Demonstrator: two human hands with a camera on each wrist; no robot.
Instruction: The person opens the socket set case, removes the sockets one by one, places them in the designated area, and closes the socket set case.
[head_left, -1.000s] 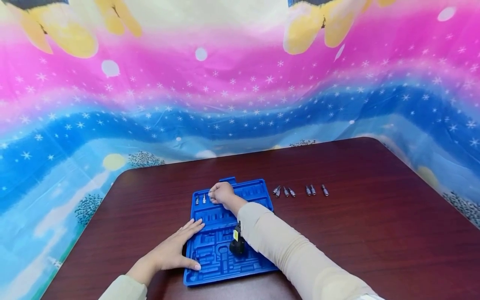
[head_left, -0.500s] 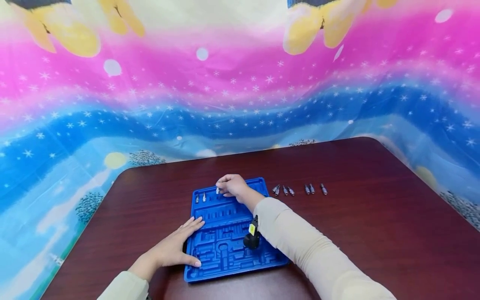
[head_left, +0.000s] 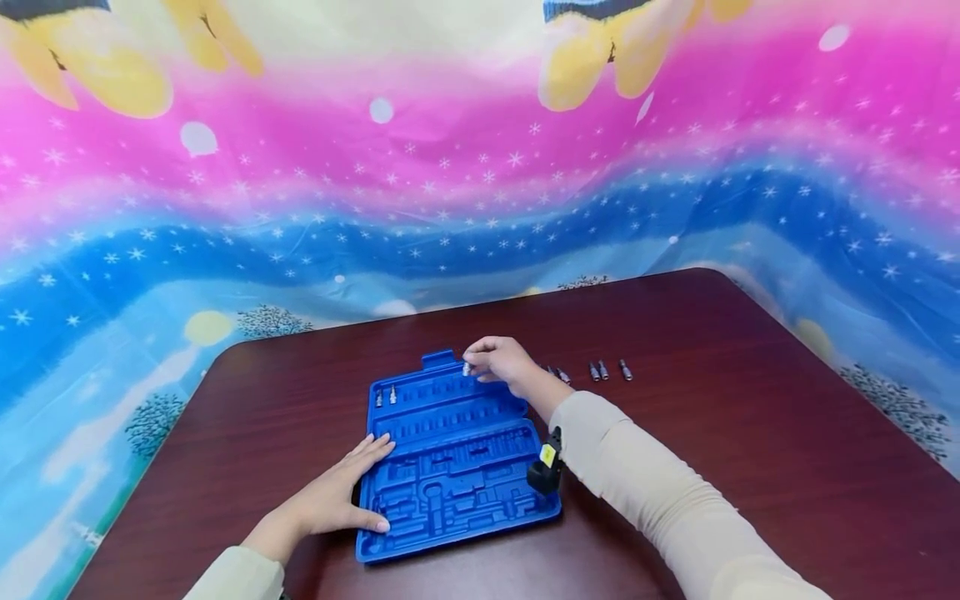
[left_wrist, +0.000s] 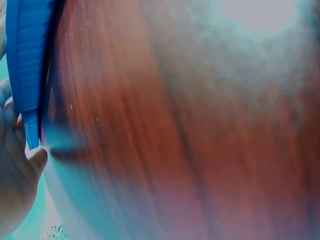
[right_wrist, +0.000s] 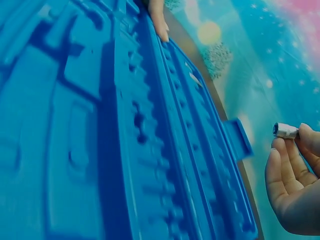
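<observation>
My right hand (head_left: 504,364) pinches a small silver bit socket (right_wrist: 286,131) between thumb and fingertips, above the far edge of the open blue tool case (head_left: 450,546). In the right wrist view the socket's hollow end points away from the fingers; its other end is hidden in the pinch. My left hand (head_left: 330,502) rests on the case's left edge, fingers extended and thumb spread toward the near half. Two silver bit sockets (head_left: 393,395) lie side by side in the far-left slots of the case.
To the right of the case, several bit sockets lie on the dark wooden table: a single one (head_left: 626,371), a pair (head_left: 598,372), and others partly behind the right wrist. The case's latch tab (head_left: 438,359) sticks out at the back. A printed cloth (head_left: 480,200) hangs behind the table.
My right hand has risen from the case's far row and moved right, with the bit socket coming into sight in its fingers. The left hand stays on the case edge. The head view shifts slightly.
</observation>
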